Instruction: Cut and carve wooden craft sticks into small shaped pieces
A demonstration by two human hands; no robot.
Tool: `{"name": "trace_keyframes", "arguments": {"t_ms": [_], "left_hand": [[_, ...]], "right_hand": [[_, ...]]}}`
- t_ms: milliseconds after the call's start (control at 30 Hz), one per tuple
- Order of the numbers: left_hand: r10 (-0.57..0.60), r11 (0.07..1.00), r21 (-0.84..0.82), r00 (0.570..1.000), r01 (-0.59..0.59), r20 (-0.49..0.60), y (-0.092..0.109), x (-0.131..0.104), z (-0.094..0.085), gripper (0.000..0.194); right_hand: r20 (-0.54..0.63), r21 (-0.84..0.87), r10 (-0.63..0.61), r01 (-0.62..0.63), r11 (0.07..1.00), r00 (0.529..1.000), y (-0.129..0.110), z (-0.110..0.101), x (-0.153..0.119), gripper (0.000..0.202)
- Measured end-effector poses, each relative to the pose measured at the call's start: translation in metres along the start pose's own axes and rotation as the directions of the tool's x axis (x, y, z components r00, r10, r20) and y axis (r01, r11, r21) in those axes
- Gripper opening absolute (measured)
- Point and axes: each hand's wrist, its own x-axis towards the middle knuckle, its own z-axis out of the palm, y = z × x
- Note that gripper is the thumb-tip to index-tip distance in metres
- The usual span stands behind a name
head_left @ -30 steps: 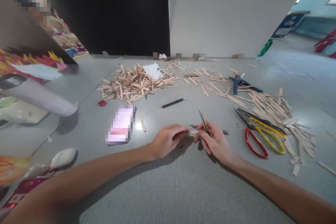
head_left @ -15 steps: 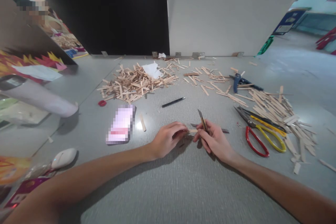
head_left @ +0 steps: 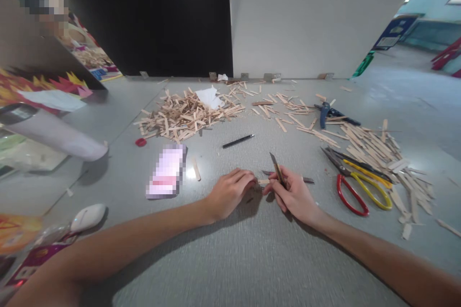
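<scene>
My left hand [head_left: 232, 190] is closed, its fingertips pinching one end of a small wooden stick [head_left: 264, 181]. The stick spans the short gap between my two hands. In my right hand [head_left: 293, 193] is a craft knife [head_left: 276, 169], its blade pointing up and away from me. Fingertips of the right hand are close to the stick's other end; I cannot tell whether they touch it. A dark, flat strip [head_left: 309, 180] lies behind the right hand, partly hidden by it. Beyond the hands rests a black pen [head_left: 238, 141].
Scissors with red and yellow handles [head_left: 353, 177] lie at the right, near blue-handled pliers [head_left: 324, 114] and scattered sticks [head_left: 370, 146]. A stick pile [head_left: 180, 117] is at the back left, with a blurred-out phone [head_left: 166, 171] before it. Upright panels [head_left: 288, 19] stand behind.
The left fingers have closed in more around the stick's end. My right hand, with the knife, has shifted very slightly left and down.
</scene>
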Motion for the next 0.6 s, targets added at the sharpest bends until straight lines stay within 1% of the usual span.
{"name": "trace_keyframes", "arguments": {"t_ms": [367, 600], "left_hand": [[0.148, 0.977, 0.155, 0.989, -0.149, 0.016, 0.0045, 0.0028, -0.0055, 0.025], [0.217, 0.931, 0.284, 0.974, -0.228, 0.071, 0.0064, 0.0030, -0.0080, 0.025]], "right_hand": [[0.012, -0.025, 0.001, -0.001, 1.000, 1.000, -0.0003, 0.0012, 0.0008, 0.029], [0.023, -0.035, 0.005, -0.004, 0.999, 1.000, -0.0012, 0.0022, 0.0007, 0.030]]}}
